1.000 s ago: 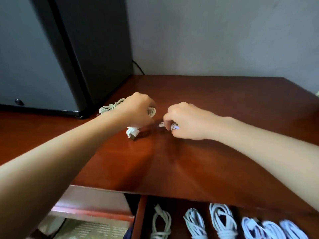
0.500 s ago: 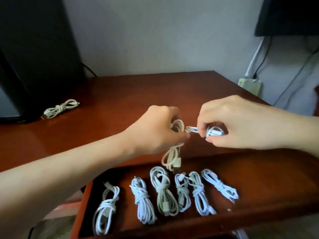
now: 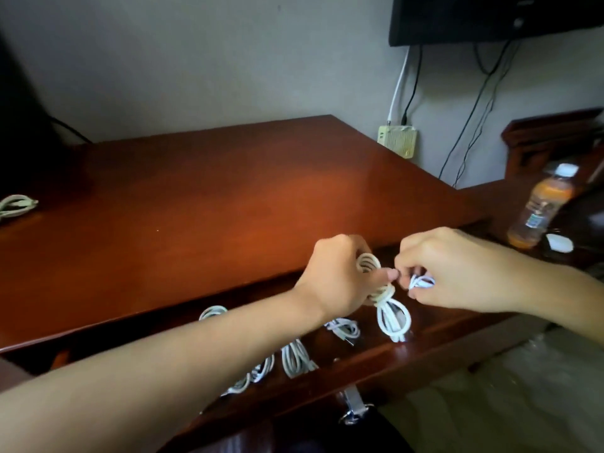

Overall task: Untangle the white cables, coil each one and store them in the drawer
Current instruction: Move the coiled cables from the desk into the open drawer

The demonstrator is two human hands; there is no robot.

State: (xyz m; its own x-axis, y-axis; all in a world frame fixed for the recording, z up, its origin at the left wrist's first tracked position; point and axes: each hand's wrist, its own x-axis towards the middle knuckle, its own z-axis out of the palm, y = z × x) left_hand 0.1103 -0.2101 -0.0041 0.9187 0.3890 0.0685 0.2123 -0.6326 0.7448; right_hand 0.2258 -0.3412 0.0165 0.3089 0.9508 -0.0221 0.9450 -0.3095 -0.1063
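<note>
1. The left hand (image 3: 340, 276) is held over the open drawer (image 3: 392, 371), just in front of the desk (image 3: 228, 207) edge, and its fingers are curled tightly.
2. A white coil (image 3: 392, 317) is gripped in this hand. The upper loops are seen above the thumb, the wrapped waist is pressed under the thumb, and the lower loops hang free below the fist.
3. The lower loops are seen low over the right part of the drawer floor. Whether they touch it cannot be told.
4. The right hand (image 3: 457, 269) is held just beside the left, also over the drawer. Its fingers are curled inward, and its fingertips are brought close to the left thumb.
5. The cable end (image 3: 421, 282) is pinched in the right hand, and a short bunch of white strands shows beneath the fingers. The join between this end and the coil is hidden by the fingers.
6. Stored coils (image 3: 295, 358) are laid side by side in the drawer, to the left of the held coil. Several are partly covered by the left forearm.
7. A spare coil (image 3: 16, 206) is left on the desk at the far left, well apart from both hands.
8. A bottle (image 3: 539, 210) with orange contents and a white cap is seen, blurred, on a lower surface beyond the right end of the desk.
</note>
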